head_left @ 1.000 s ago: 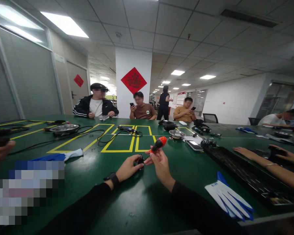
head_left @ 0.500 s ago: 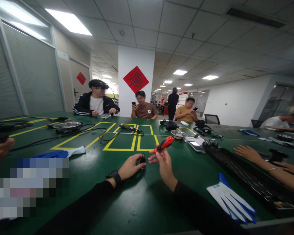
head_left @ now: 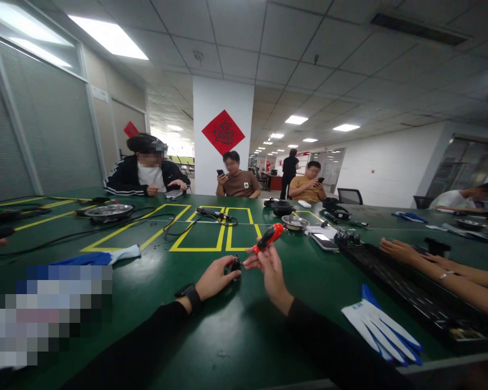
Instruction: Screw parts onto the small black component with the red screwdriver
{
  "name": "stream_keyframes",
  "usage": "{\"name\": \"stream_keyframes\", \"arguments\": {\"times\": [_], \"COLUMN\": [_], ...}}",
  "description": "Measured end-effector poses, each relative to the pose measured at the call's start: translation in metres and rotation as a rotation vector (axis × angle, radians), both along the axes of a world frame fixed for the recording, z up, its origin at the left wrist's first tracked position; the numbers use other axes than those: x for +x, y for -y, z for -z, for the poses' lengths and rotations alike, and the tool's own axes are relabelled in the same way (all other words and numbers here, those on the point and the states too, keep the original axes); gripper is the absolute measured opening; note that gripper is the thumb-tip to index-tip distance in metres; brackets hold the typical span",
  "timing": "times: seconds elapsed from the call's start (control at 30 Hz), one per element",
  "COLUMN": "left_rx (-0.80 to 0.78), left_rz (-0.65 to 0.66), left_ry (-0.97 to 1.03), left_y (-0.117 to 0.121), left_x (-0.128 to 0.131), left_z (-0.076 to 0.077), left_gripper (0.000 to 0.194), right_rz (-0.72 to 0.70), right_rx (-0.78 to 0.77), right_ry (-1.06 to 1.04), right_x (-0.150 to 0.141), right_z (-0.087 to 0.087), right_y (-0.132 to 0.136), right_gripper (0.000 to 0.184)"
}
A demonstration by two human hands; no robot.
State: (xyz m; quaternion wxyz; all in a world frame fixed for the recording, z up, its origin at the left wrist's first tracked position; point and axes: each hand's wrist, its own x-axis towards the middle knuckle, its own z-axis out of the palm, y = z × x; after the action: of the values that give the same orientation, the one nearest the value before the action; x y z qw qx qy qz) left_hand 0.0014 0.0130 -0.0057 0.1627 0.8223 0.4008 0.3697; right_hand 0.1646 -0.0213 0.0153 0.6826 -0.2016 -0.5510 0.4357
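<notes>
My left hand (head_left: 213, 277) is closed around a small black cylindrical part (head_left: 236, 265) that stands on the green table (head_left: 236, 325). My right hand (head_left: 270, 269) grips a screwdriver with a red and black handle (head_left: 269, 237), the handle tilted up and to the right, its tip pointing down toward the black part. The two hands almost touch in the middle of the table. A black watch sits on my left wrist (head_left: 189, 295).
White and blue gloves (head_left: 380, 327) lie at my right; another glove (head_left: 106, 256) at left. A black tray (head_left: 415, 298) runs along the right, with another person's arms (head_left: 439, 271) over it. Metal bowls (head_left: 108, 211), cables, a phone (head_left: 324, 241) and yellow tape boxes lie further back. Several people sit across the table.
The screwdriver handle has shifted slightly while both hands stay on the black part. The person at the far left has leaned over, and the arms at right have moved.
</notes>
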Motion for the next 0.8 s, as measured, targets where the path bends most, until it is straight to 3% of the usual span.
{"name": "stream_keyframes", "arguments": {"times": [0.17, 0.3, 0.37, 0.5, 0.67, 0.73, 0.8], "left_rx": [0.013, 0.01, 0.012, 0.026, 0.024, 0.013, 0.03], "left_rz": [0.006, -0.048, -0.099, -0.163, -0.152, -0.166, -0.192], "left_ry": [-0.019, -0.017, 0.013, 0.094, 0.135, 0.131, 0.134], "left_y": [-0.001, 0.0, 0.0, -0.009, -0.031, -0.036, -0.037], "left_x": [-0.003, 0.002, 0.01, 0.029, 0.037, 0.036, 0.034], "left_z": [0.001, 0.004, 0.006, 0.013, 0.02, 0.021, 0.021], "left_gripper": [0.022, 0.023, 0.021, 0.017, 0.02, 0.022, 0.023], "right_rz": [0.064, 0.176, 0.203, 0.291, 0.422, 0.366, 0.164], "right_rx": [0.032, 0.11, 0.155, 0.394, 0.561, 0.719, 0.858], "right_ry": [0.025, 0.186, 0.358, 0.895, 1.367, 1.429, 1.363], "right_x": [0.003, 0.0, -0.006, -0.01, -0.006, -0.013, -0.026], "right_z": [0.001, 0.009, 0.015, 0.022, 0.012, 0.007, 0.005], "right_y": [-0.002, 0.005, 0.007, 0.001, 0.007, 0.027, 0.05], "right_gripper": [0.026, 0.027, 0.029, 0.033, 0.027, 0.021, 0.03]}}
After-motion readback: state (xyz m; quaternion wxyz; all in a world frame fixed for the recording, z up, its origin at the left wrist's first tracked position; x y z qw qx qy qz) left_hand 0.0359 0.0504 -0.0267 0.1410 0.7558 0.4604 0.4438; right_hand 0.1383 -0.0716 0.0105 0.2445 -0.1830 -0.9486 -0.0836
